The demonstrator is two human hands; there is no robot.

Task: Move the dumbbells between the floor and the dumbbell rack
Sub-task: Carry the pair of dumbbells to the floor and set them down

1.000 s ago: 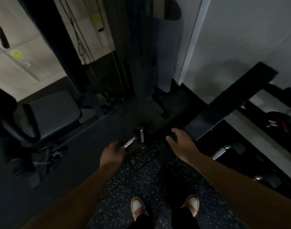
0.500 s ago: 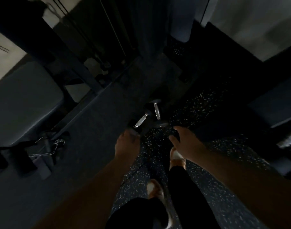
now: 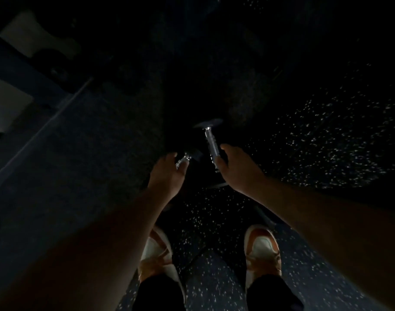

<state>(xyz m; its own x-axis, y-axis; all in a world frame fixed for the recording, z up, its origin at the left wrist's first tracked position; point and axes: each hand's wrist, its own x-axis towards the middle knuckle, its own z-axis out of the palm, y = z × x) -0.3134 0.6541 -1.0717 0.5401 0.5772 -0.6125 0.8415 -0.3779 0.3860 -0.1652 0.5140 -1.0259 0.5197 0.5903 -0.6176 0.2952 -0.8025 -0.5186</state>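
- Frame was very dark; only hands, two chrome handles, shoes and speckled floor point(image 3: 326, 140) readable.
- Left hand point(image 3: 167, 176) sat on the handle of the left dumbbell point(image 3: 185, 160); fingers curled over it, only a short chrome stub showed past the fingertips. Whether the curl was fully closed: cannot tell.
- Left dumbbell's heads were lost in shadow.
- Right hand point(image 3: 237, 171) was at the near end of the right dumbbell point(image 3: 211, 142) handle, thumb on the outer side, fingers on the bar. Wrap looked partial; closed or not: cannot tell.
- Right dumbbell's handle ran away from the hand to a dark far head, faintly edged in light.
- Both dumbbells were low by the floor, just beyond the shoes point(image 3: 261, 248); resting or lifted: cannot tell.
- The two handles were near each other, angled apart, each ahead of its hand's knuckles.
- Rack was not discernible in the dark.
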